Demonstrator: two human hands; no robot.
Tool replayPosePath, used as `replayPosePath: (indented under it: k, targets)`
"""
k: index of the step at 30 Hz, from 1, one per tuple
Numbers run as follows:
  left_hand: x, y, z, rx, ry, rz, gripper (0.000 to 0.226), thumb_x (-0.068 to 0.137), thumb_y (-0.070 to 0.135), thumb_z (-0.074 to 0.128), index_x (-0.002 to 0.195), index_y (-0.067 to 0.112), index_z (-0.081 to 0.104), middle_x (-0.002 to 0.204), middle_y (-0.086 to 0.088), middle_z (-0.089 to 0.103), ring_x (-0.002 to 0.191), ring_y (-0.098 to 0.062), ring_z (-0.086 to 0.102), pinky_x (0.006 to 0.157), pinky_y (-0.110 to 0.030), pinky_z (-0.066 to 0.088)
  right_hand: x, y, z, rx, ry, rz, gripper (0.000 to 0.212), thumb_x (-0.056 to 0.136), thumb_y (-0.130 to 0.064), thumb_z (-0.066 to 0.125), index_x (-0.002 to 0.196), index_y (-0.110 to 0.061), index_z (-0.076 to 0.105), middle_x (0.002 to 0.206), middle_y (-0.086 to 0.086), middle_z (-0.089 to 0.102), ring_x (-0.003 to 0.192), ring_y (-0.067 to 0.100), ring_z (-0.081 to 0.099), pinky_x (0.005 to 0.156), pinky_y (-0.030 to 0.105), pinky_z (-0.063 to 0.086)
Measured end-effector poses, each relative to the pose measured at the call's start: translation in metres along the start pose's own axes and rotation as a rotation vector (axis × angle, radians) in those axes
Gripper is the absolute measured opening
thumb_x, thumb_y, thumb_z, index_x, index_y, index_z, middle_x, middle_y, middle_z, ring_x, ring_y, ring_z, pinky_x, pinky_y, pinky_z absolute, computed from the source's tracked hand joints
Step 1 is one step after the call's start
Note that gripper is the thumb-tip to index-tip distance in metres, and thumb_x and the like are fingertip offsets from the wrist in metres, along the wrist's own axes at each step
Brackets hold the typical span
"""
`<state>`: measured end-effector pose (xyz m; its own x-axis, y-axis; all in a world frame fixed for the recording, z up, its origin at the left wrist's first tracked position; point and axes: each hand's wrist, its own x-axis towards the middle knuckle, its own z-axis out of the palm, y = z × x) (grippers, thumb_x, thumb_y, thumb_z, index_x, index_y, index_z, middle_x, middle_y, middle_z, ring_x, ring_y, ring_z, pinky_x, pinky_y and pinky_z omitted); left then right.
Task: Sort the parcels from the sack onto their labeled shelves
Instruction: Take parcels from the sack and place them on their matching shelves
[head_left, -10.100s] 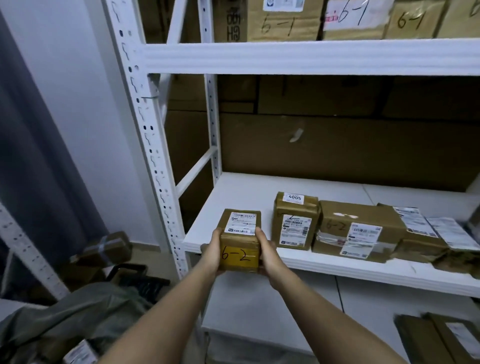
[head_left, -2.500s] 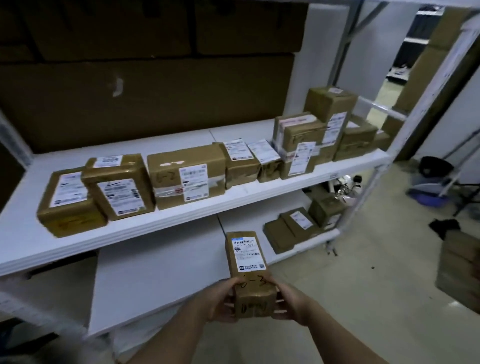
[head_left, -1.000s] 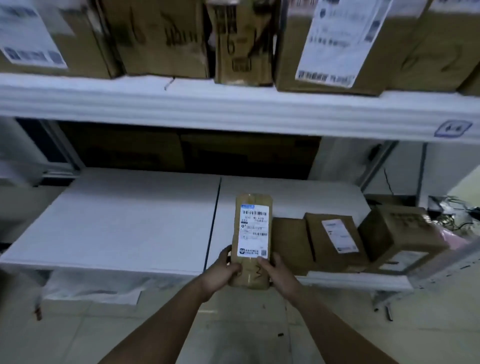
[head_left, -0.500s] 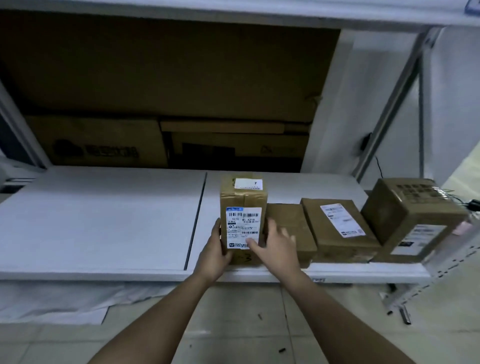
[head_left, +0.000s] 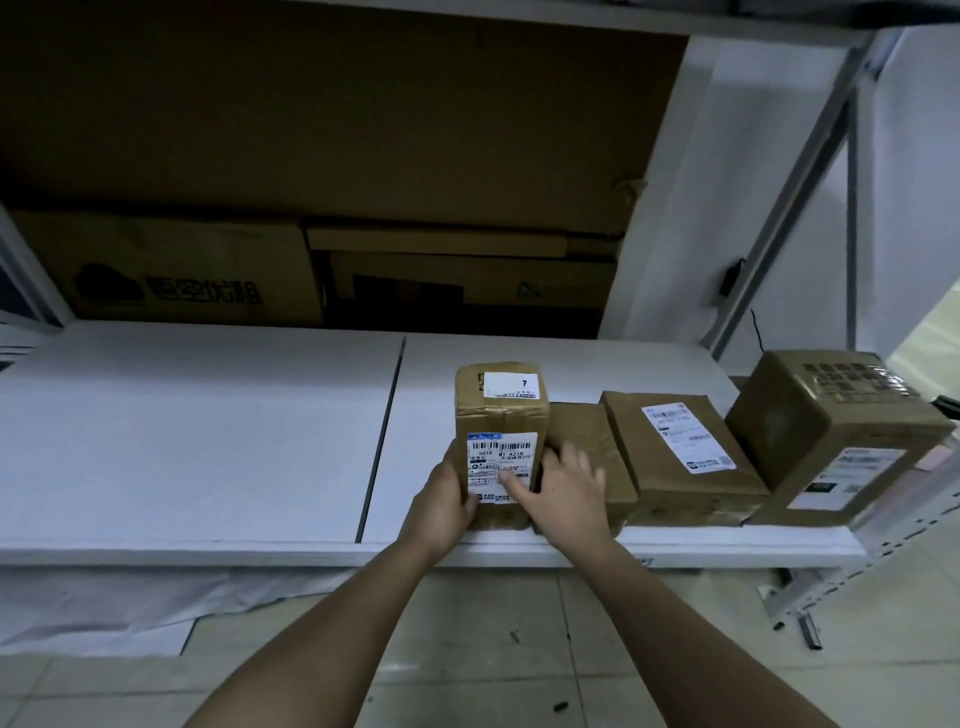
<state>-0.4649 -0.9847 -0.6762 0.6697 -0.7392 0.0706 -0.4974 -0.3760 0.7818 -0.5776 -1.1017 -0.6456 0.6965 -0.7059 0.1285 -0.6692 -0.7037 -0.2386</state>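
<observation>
My left hand (head_left: 448, 503) curled round left side of tall parcel (head_left: 500, 415), thumb on label; parcel upright on lower shelf (head_left: 208, 415) front edge, long axis vertical, flat parcel (head_left: 587, 441) touching right; my right hand (head_left: 563, 491) nearer that side, fingers spread, thumb touching label
</observation>
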Motion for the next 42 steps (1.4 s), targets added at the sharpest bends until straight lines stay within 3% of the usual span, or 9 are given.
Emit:
replayPosePath:
  k: [8,23,29,36,42]
  targets:
    - [0.017,0.001,0.002,-0.007,0.008,0.006,0.057,0.089,0.012,0.058,0.138,0.027,0.034,0.130,0.002,0.057,0.115,-0.019,0.058,0.091,-0.032,0.050,0.017,0.004,0.004,0.034,-0.026,-0.003,0.067,0.088,-0.071,0.035,0.131,-0.023,0.053,0.131,0.000,0.047,0.126,0.019,0.038,0.104,0.040,0.027]
    - [0.014,0.001,0.003,-0.071,-0.098,-0.031,0.048,0.096,0.021,0.052,0.140,0.026,0.033,0.136,0.004,0.054,0.121,-0.015,0.054,0.088,-0.018,0.043,0.009,0.005,0.009,0.075,-0.006,0.063,0.066,0.087,-0.072,0.030,0.127,-0.024,0.053,0.127,-0.002,0.051,0.123,0.017,0.042,0.104,0.040,0.028]
    - [0.011,0.006,0.007,-0.070,-0.111,-0.073,0.046,0.097,0.018,0.047,0.141,0.023,0.033,0.137,-0.001,0.053,0.122,-0.020,0.053,0.101,-0.037,0.046,0.003,0.008,0.006,0.057,-0.002,0.085,0.066,0.088,-0.072,0.027,0.126,-0.023,0.052,0.128,-0.001,0.050,0.124,0.018,0.041,0.101,0.041,0.028]
    - [0.010,0.012,0.010,-0.039,-0.096,-0.143,0.043,0.100,0.024,0.043,0.141,0.021,0.031,0.138,-0.004,0.052,0.122,-0.023,0.053,0.100,-0.039,0.047,0.001,0.011,0.005,0.032,-0.020,0.076,0.059,0.093,-0.065,0.027,0.128,-0.024,0.051,0.131,-0.001,0.050,0.125,0.018,0.040,0.102,0.042,0.027]
    - [0.008,0.014,0.006,-0.050,-0.124,-0.190,0.058,0.095,0.024,0.053,0.145,0.019,0.023,0.138,-0.008,0.050,0.123,-0.025,0.053,0.100,-0.043,0.048,0.000,0.013,0.005,0.050,-0.005,0.077,0.059,0.092,-0.065,0.031,0.133,-0.025,0.046,0.134,-0.003,0.048,0.128,0.016,0.039,0.105,0.042,0.026]
